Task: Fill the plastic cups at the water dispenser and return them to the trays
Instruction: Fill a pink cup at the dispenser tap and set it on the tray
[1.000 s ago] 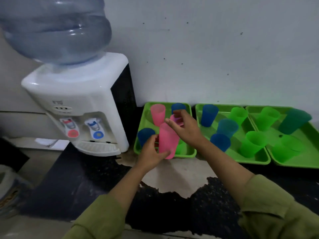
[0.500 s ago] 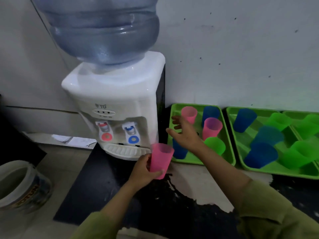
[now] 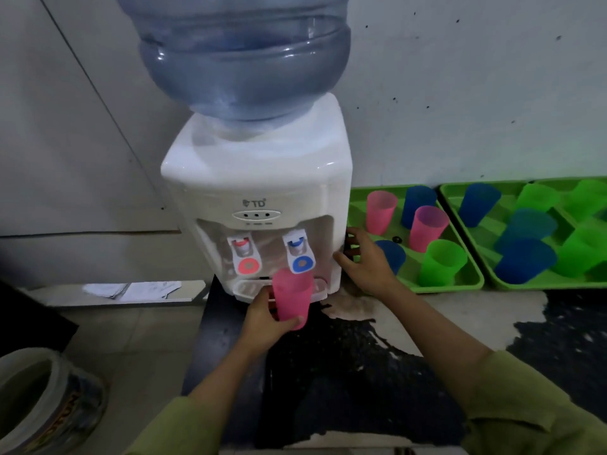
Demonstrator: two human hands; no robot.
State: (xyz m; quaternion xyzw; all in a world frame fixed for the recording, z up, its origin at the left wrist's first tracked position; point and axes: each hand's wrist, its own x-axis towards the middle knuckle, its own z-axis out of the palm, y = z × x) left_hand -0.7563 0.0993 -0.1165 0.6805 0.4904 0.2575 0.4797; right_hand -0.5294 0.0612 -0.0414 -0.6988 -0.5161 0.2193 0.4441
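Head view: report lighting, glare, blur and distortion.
Head view: dim, flat light, darkest at the lower corners; small glints on the water bottle; the pink cup in the left hand slightly smeared; the green cups at the right edge soft and stretched.

The water dispenser (image 3: 262, 178) carries the only mark that reads clearly: the letters "TD" with a small emblem before them (image 3: 254, 203), printed in grey on its white front above the row of indicator lights (image 3: 256, 215). Tiny captions under those lights are too small to read. The paint bucket (image 3: 49, 405) at lower left bears orange lettering on its side, too blurred to make out.
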